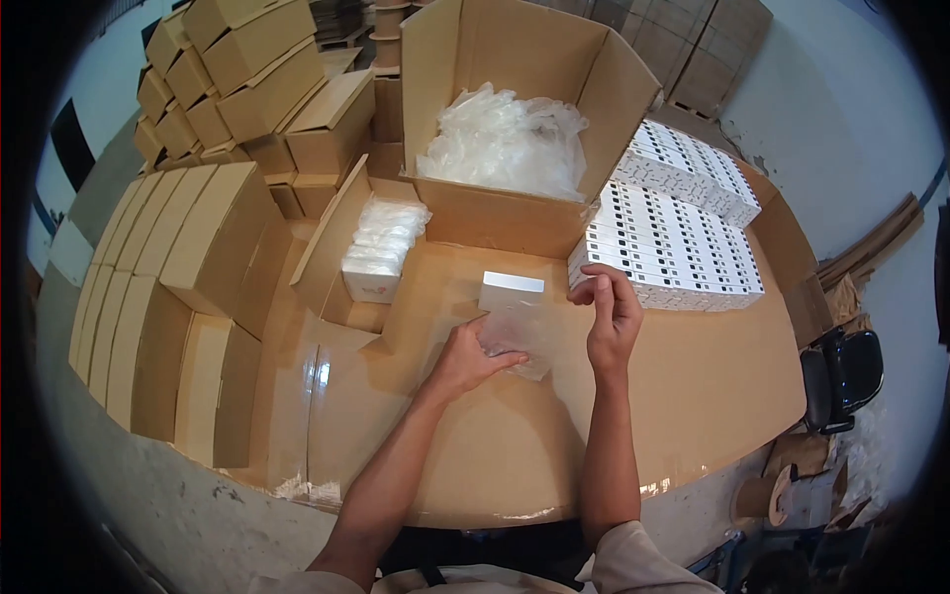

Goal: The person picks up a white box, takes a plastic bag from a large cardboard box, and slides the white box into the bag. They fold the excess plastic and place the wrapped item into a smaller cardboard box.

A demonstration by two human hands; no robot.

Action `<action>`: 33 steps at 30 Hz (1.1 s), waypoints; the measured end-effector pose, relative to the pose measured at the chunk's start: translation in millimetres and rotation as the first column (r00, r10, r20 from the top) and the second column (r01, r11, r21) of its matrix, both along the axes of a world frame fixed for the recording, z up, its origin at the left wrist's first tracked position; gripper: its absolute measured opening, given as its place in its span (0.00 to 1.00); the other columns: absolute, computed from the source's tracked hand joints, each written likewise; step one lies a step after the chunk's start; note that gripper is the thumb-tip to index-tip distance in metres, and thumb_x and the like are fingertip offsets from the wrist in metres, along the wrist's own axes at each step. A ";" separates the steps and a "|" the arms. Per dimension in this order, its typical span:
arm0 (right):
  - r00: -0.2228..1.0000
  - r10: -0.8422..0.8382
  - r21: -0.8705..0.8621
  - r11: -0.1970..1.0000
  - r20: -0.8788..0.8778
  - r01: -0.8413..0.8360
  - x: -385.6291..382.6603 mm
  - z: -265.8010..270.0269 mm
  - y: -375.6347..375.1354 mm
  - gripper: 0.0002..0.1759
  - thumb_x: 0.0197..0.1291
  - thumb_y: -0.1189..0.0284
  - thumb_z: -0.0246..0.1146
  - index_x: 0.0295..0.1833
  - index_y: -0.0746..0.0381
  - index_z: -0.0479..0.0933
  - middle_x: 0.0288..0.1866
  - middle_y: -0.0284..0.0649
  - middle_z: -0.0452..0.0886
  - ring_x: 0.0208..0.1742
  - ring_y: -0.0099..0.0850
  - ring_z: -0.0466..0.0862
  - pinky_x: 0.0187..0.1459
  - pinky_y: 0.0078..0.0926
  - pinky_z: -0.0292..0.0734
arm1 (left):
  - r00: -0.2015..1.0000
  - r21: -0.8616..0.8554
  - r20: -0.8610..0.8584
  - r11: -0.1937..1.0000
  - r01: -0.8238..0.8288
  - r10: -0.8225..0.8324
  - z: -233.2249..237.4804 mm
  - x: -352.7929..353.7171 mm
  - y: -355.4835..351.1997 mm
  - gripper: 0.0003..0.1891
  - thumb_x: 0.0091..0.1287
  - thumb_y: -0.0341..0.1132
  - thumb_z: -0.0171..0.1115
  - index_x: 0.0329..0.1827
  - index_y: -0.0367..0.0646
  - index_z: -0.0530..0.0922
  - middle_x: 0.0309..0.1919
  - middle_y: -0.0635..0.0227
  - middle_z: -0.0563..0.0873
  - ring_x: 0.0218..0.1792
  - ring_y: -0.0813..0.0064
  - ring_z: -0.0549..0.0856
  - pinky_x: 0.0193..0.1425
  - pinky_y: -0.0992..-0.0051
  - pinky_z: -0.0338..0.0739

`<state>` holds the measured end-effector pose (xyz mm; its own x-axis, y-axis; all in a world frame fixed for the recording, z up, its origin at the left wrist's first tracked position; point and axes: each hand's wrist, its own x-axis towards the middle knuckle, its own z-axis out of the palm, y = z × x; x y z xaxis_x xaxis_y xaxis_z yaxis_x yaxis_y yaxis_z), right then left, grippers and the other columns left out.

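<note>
My left hand (467, 358) grips a clear plastic bag (517, 332) over the middle of the cardboard-covered table, thumb lying across the bag's near end. At the bag's far end is a small white box (512, 289), which the bag's edge overlaps in this view. To the right, my right hand (614, 322) is raised with its fingers bent and thumb apart, nothing showing between them. Its fingertips are close to the front of the rows of white boxes (673, 243).
A large carton (505, 220) full of clear bags (505, 139) stands at the back. Left of centre, an open carton (327, 247) holds bagged white boxes (381, 247). Brown cartons (213, 238) line the table's left side, with more piled behind. A black chair (846, 371) is at the right.
</note>
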<state>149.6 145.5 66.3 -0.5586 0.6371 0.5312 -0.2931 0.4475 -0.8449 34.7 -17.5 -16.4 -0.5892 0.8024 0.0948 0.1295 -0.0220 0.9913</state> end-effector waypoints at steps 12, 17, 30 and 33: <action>0.971 0.182 -0.142 0.977 0.154 -0.161 -28.2 -84.0 16.6 0.22 0.64 0.81 0.70 0.64 0.60 0.84 0.57 0.38 0.88 0.53 0.27 0.87 0.52 0.26 0.83 | 0.982 -0.053 0.168 0.996 -0.073 0.081 5.4 -2.9 -1.6 0.25 0.59 0.29 0.83 0.57 0.33 0.82 0.47 0.65 0.91 0.44 0.76 0.89 0.47 0.72 0.86; 0.973 0.192 -0.149 0.974 0.126 -0.172 -29.8 -87.0 20.8 0.21 0.66 0.84 0.67 0.63 0.61 0.84 0.54 0.40 0.89 0.49 0.26 0.88 0.51 0.26 0.84 | 0.987 -0.094 0.133 0.993 -0.072 0.084 7.5 -2.1 -1.4 0.25 0.59 0.30 0.83 0.57 0.33 0.82 0.47 0.65 0.91 0.43 0.77 0.89 0.48 0.73 0.86; 0.970 0.012 -0.339 0.936 -0.245 -0.098 -17.2 -58.6 23.1 0.17 0.69 0.85 0.67 0.59 0.68 0.72 0.52 0.47 0.83 0.51 0.32 0.89 0.50 0.30 0.92 | 0.988 -0.112 0.124 0.991 -0.073 0.087 8.6 0.4 0.0 0.24 0.59 0.33 0.84 0.55 0.33 0.84 0.45 0.64 0.92 0.42 0.78 0.89 0.47 0.74 0.85; 0.945 -0.036 -0.420 0.901 -0.325 -0.110 -12.3 -50.3 19.6 0.15 0.70 0.83 0.67 0.55 0.68 0.68 0.52 0.50 0.82 0.52 0.35 0.89 0.49 0.35 0.94 | 0.992 -0.149 0.079 0.985 -0.084 0.097 18.2 4.5 -0.7 0.25 0.58 0.34 0.84 0.55 0.33 0.84 0.47 0.63 0.92 0.45 0.76 0.90 0.50 0.73 0.85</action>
<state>137.3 165.1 15.9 -0.4341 0.8240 0.3640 -0.5868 0.0480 -0.8083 39.2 -18.3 1.7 -0.6610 0.7469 -0.0725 0.0386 0.1303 0.9907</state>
